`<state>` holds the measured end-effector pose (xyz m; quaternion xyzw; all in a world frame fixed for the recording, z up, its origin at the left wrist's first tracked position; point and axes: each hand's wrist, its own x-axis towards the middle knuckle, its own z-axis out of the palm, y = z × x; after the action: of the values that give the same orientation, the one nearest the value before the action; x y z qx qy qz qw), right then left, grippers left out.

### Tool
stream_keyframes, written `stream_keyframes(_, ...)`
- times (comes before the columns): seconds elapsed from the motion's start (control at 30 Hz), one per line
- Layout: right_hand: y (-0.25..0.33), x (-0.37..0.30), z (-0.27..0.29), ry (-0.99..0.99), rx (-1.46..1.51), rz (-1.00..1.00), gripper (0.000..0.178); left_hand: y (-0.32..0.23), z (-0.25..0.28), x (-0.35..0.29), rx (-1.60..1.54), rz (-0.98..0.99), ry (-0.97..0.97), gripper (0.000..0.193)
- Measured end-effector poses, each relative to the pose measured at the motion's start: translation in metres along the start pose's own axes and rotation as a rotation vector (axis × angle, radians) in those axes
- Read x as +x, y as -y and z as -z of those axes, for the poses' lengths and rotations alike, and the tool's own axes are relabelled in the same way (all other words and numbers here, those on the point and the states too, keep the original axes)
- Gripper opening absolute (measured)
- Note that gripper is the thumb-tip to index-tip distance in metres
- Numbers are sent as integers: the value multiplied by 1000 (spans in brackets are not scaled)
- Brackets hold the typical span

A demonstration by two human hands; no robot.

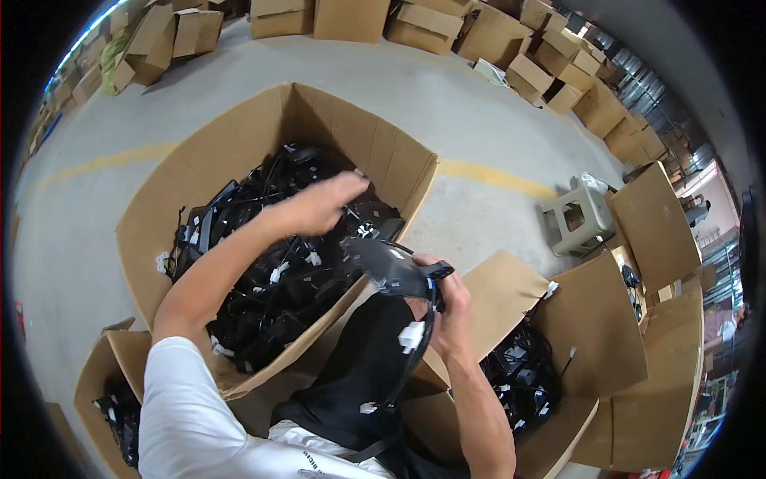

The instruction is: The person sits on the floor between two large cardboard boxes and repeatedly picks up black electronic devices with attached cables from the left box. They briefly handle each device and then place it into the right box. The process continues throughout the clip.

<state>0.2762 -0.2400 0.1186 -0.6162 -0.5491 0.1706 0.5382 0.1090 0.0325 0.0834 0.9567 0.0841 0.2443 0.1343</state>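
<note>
1. Head view: my right hand is closed around a black plastic wiring harness part with a flat curved plate at its top. The plate juts up and to the left of my fist, and a black cable with white clips hangs down from it over my lap.
2. My left hand is stretched out over the large open cardboard box in front of me, fingers loosely extended and palm down. It grips nothing that I can see, hovering just above the heap of tangled black cable harnesses with white connectors that fills the box.
3. The held part sits between my two hands, below and right of the left one, close to the near right corner of the big box.
4. To my right, a second open cardboard box holds more black harnesses. A smaller cardboard box by my left elbow holds some too.
5. Further off on the grey concrete floor stand a pale plastic stool and stacks of closed cardboard cartons.
</note>
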Motion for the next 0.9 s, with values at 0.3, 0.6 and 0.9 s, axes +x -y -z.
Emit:
stream_keyframes(0.3,-13,-7,4,-172,379,-408,43,-24,-63,-45,-155,-129,198,75)
stream_keyframes(0.6,-15,-27,0,-210,1059,-486,47,-75,-30,-32,-597,37,-149,59)
stream_keyframes(0.9,57,-24,70,-503,-109,98,39,-156,88,34,-1030,541,85,44)
